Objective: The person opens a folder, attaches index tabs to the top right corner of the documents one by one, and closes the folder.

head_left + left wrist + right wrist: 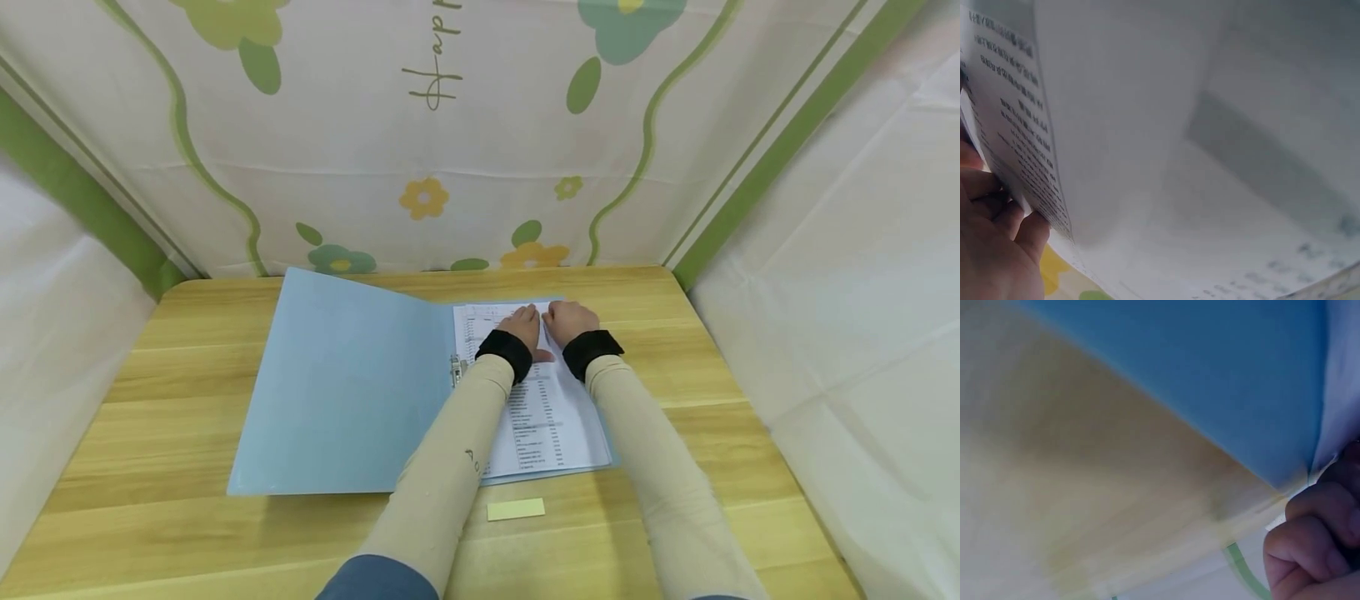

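Observation:
A light-blue ring binder (345, 392) lies open, its left cover raised a little off the table. On its right side rests a stack of printed sheets (536, 433), with a metal clip (456, 369) along the spine. My left hand (522, 323) rests on the upper part of the sheets, fingers extended and thumb out to the right. In the left wrist view, its fingertips touch a curving printed sheet (1104, 156). Beside it, my right hand (572, 321) is curled at the upper right edge of the stack and pinches the paper; its fingertips are mostly hidden.
A small pale-yellow sticky pad (516, 509) lies on the wooden table (150, 417) just in front of the binder. Behind the table hangs a floral curtain (495, 150), and white fabric walls (847, 333) stand at both sides.

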